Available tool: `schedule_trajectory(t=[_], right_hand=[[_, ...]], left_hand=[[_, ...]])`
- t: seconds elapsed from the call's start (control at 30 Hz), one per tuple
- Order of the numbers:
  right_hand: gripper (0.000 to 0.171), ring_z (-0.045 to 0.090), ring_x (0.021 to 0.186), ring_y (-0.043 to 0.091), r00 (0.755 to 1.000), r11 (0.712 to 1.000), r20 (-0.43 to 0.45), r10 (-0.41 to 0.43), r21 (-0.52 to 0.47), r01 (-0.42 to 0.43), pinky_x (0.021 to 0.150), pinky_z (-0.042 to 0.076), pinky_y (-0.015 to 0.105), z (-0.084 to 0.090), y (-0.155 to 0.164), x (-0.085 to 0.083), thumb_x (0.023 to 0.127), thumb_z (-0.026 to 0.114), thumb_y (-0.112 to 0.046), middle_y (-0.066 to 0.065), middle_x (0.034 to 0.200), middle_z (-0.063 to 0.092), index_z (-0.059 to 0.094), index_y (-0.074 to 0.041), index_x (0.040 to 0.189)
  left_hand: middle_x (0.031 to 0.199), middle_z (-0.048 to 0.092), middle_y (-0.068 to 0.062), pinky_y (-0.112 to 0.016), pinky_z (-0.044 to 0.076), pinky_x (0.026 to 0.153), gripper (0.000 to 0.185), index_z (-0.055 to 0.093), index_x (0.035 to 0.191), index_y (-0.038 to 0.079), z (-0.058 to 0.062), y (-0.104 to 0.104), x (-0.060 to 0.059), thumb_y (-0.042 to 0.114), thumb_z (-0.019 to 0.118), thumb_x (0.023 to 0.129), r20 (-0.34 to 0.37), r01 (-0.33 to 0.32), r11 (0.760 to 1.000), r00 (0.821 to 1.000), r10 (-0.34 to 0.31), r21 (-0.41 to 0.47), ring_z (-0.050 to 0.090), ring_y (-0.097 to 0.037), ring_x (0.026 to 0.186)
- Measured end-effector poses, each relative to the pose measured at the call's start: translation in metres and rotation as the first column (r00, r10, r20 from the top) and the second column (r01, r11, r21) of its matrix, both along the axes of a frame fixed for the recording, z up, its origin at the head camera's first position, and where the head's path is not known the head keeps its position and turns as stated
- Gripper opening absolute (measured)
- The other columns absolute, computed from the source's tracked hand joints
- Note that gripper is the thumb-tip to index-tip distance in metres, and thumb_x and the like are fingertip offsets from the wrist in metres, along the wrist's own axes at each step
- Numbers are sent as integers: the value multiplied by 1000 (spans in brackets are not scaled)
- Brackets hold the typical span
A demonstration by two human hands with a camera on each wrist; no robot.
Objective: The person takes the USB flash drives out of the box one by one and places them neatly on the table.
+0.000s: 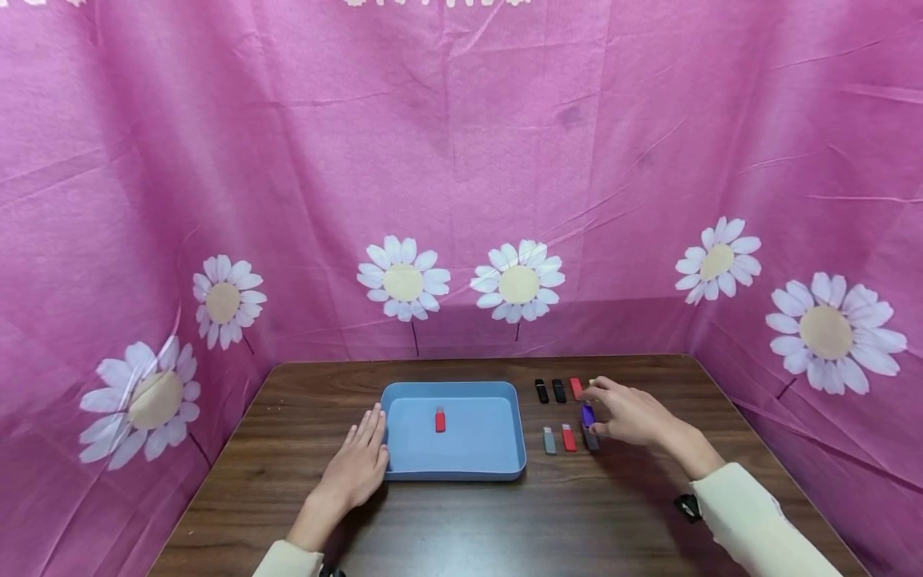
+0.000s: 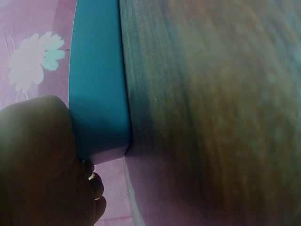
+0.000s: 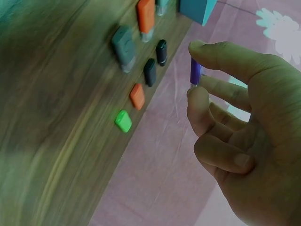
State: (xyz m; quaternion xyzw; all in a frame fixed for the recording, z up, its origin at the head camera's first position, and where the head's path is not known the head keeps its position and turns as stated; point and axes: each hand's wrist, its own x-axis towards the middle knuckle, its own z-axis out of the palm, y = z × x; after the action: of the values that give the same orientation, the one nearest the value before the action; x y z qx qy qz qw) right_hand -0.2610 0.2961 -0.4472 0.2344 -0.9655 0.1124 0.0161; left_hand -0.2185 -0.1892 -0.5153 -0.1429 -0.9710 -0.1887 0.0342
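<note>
My right hand (image 1: pixel 629 413) pinches a purple USB flash drive (image 3: pixel 195 71) between thumb and finger, above the table at the right. My left hand (image 1: pixel 355 469) lies with straight fingers along the left side of a blue tray (image 1: pixel 454 475). A red USB flash drive (image 1: pixel 440 421) with a metal plug lies in the tray. Just below the purple drive in the head view is a dark grey flash drive (image 1: pixel 590 440), partly overlapped by my right hand.
Right of the tray, a back row has two black drives (image 1: pixel 550 391), a red one (image 1: pixel 576 388) and a green one (image 3: pixel 123 121). A grey-green drive (image 1: pixel 550 441) and another red one (image 1: pixel 569 437) lie in front. Pink cloth (image 1: pixel 447 160) surrounds the wooden table (image 1: pixel 461 529).
</note>
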Motion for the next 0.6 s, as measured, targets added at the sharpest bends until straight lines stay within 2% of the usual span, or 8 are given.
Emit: schedule_trajectory(t=[0.4,0.6], right_hand=[[51,67,85,12,1000,1000,-18,5,6,-5,75,61,48,-13,22,9,78,92,-21,6,122,67,74,-9,125],[51,69,91,12,1000,1000,-8,4,2,-4,79,61,47,-21,32,9,77,92,-21,2,119,68,75,-9,123]], left_hand=[[174,28,-24,-59,27,131,58,35,161,-10,5,0,3,15,45,110,20,5,1000,1000,-5,-24,28,-43,161],[174,27,-24,-59,27,131,58,34,161,-10,5,0,2,16,45,110,22,8,1000,1000,-8,-17,28,-43,162]])
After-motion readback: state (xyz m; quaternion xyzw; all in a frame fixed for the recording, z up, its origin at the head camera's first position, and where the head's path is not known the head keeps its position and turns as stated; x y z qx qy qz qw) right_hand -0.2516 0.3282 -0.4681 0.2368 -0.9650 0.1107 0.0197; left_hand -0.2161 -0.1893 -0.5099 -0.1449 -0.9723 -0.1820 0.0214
